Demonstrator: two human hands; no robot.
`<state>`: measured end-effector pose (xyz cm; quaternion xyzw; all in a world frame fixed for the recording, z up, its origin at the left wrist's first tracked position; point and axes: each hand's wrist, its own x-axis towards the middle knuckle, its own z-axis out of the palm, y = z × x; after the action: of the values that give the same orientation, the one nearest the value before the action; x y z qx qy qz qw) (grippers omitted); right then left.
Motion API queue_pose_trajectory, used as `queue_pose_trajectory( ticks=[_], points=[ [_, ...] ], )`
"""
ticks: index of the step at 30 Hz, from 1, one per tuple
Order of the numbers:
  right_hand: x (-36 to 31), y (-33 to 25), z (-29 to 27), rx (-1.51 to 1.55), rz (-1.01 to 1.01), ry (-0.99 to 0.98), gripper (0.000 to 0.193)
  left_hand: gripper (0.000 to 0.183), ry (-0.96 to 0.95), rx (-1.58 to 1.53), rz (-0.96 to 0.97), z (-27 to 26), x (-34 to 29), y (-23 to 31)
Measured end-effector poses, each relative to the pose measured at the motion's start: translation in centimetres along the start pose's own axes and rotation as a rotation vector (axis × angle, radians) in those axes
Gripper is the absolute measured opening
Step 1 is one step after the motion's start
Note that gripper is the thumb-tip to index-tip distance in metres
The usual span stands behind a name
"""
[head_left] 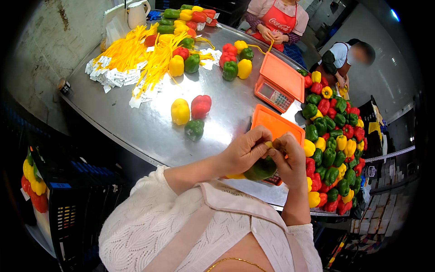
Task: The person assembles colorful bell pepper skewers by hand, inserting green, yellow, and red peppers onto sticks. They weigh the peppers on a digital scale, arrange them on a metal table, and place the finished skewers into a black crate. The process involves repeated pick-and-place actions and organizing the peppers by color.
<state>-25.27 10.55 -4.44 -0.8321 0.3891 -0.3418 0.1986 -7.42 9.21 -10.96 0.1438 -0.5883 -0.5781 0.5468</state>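
Observation:
My left hand [248, 148] and my right hand [291, 158] meet in front of my chest, fingers of both closed in a pinch. Between the fingertips shows a small bit of yellow netting [269, 144]. Right below them is a dark green bell pepper [261, 169], partly covered by my hands, with a yellow pepper edge [235, 176] to its left. Just beyond my hands lies an orange-topped scale [277, 123]. Left of it, a yellow pepper [180, 112], a red pepper [201, 107] and a green pepper [194, 129] sit grouped on the metal table [136, 122].
Yellow net bags [129, 52] with white tags [120, 78] lie at the far left. Packed peppers [186, 18] line the back. A second scale [282, 79] stands farther off. Loose peppers [333, 149] heap at right. Two people work across the table; black crates [68, 213] stand at left.

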Motion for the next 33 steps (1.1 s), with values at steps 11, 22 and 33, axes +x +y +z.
queue_pose_trajectory(
  ticks=[11,22,33],
  points=[
    [-0.9,0.8,0.5,0.470,0.272,0.238,0.011,0.011,-0.093,0.117,0.093,-0.3,0.0,0.5],
    [-0.5,-2.1,-0.3,0.129,0.225,0.168,0.017,0.016,0.136,0.157,-0.132,-0.4,-0.2,0.7],
    [2.6,-5.1,-2.7,-0.265,-0.201,-0.201,0.034,0.030,-0.067,0.246,-0.046,-0.9,0.2,1.3]
  ],
)
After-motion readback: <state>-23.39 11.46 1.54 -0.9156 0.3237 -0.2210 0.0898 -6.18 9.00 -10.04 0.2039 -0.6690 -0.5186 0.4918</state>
